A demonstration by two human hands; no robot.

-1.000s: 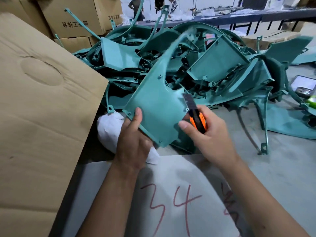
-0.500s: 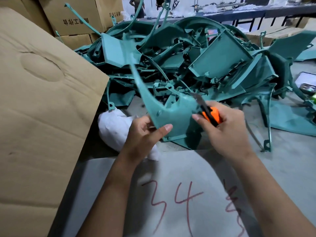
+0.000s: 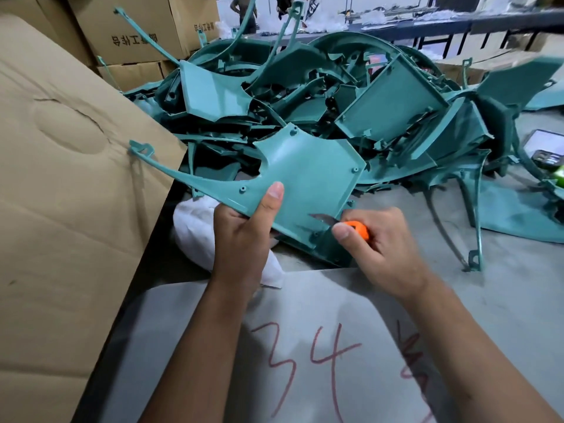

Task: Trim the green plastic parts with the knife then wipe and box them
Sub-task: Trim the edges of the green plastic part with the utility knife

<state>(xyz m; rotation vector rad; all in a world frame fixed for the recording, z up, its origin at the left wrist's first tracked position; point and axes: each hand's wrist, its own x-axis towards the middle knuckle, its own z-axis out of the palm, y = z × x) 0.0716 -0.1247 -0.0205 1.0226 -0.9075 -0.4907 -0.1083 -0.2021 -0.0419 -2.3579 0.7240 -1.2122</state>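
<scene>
My left hand (image 3: 244, 239) grips a flat green plastic part (image 3: 308, 175) by its lower edge, thumb on its face. The part lies nearly level, its long thin arm reaching left over the cardboard. My right hand (image 3: 381, 248) is closed on an orange knife (image 3: 357, 228). The blade touches the part's lower right edge. A white cloth (image 3: 195, 230) lies under my left hand, partly hidden. Behind the hands rises a pile of green parts (image 3: 351, 96).
A big cardboard box flap (image 3: 67, 209) fills the left side. More cartons (image 3: 134, 29) stand at the back left. A grey sheet (image 3: 305, 346) marked 34 in red lies under my arms. A phone (image 3: 546, 148) rests at the right edge. People stand far back.
The part has turned from upright to nearly flat, its thin arm swinging from up to the left. The knife has dropped to the part's lower right edge.
</scene>
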